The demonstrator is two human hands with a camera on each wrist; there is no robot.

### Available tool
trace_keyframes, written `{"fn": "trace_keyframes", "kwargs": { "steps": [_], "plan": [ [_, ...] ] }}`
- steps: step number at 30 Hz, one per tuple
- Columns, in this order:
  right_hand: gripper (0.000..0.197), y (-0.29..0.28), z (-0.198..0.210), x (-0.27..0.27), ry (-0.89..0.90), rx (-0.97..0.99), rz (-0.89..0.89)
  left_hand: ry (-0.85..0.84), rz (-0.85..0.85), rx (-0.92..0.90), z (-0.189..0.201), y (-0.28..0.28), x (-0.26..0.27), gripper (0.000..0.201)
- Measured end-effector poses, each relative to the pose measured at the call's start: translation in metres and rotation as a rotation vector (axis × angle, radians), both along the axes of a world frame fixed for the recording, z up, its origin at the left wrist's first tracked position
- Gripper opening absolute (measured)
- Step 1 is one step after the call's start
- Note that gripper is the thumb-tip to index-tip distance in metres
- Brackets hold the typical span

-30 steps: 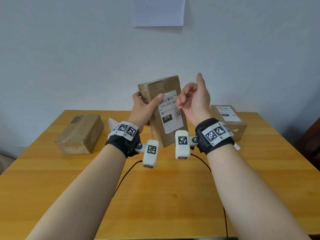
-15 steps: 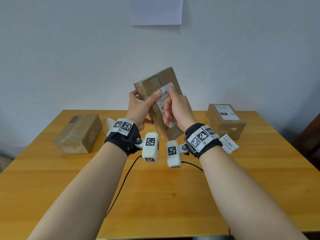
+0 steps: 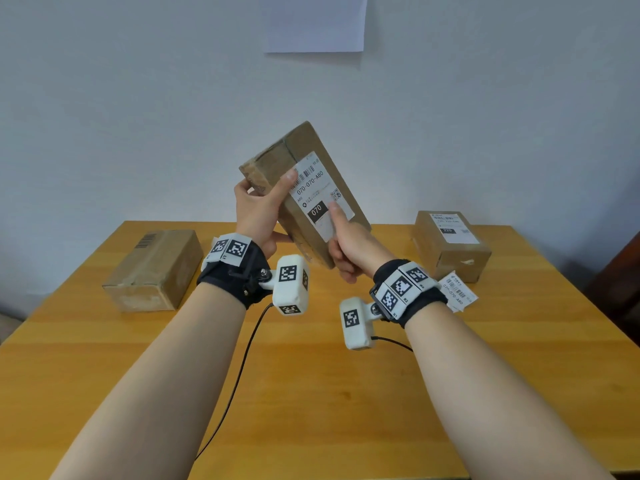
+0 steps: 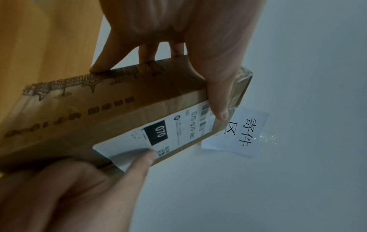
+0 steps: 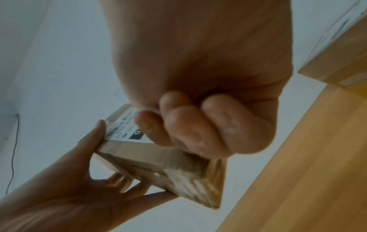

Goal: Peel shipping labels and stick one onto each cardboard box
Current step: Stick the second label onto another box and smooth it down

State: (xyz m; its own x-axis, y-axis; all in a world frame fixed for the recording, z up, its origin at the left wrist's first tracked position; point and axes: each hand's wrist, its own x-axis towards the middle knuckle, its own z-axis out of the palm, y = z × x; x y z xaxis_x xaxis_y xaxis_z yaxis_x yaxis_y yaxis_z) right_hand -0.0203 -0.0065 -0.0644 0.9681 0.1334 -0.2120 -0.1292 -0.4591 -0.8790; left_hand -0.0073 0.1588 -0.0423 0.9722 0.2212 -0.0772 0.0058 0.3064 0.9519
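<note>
I was in the smoothing step for the middle box: my left hand [image 3: 258,211] held the cardboard box [image 3: 304,237] tilted up above the worktop [image 3: 311,393], thumb on the label's upper corner and fingers [image 4: 146,54] curled round the back. My right hand [image 3: 349,249] gripped the box's lower end, its fingers [image 5: 190,125] curled round the bottom edge and the thumb pressing flat on the lower part of the shipping label [image 3: 320,199], which lay stuck on the box's broad face, reading 070.

Half a second before, my right hand covered most of the label with its fingers across the print; by this moment it had slid down to the lower end, so nearly the whole label showed, and the box leaned further over to my right. A second before, that hand was off the box altogether, loosely curled beside it.

I judged the label was nearly seated. The next move called for rubbing down the last lower corner, then setting this box down and taking up the loose label [image 3: 457,294] lying on the worktop by my right wrist. The box on the right [image 3: 450,251] already carried a label on top; the box on the left [image 3: 152,268] showed no white label, so it looked to be the one still to do
</note>
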Motion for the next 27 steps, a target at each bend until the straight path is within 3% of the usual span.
{"fn": "trace_keyframes", "kwargs": {
  "steps": [4, 13, 22, 27],
  "plan": [
    [0.081, -0.009, 0.003, 0.003, 0.015, -0.010, 0.069, -0.036, 0.032, 0.028, 0.008, 0.008, 0.004, 0.082],
    [0.081, 0.007, 0.050, 0.010, -0.247, 0.258, 0.062, -0.018, -0.078, 0.167, 0.008, -0.002, -0.002, 0.084],
    [0.085, 0.003, 0.043, 0.006, -0.282, -0.026, 0.072, -0.060, -0.118, 0.207, 0.013, 0.006, -0.004, 0.084],
    [0.086, -0.008, 0.027, 0.007, -0.254, -0.084, 0.081, -0.067, -0.108, 0.157, 0.014, 0.015, -0.006, 0.072]
  ]
}}
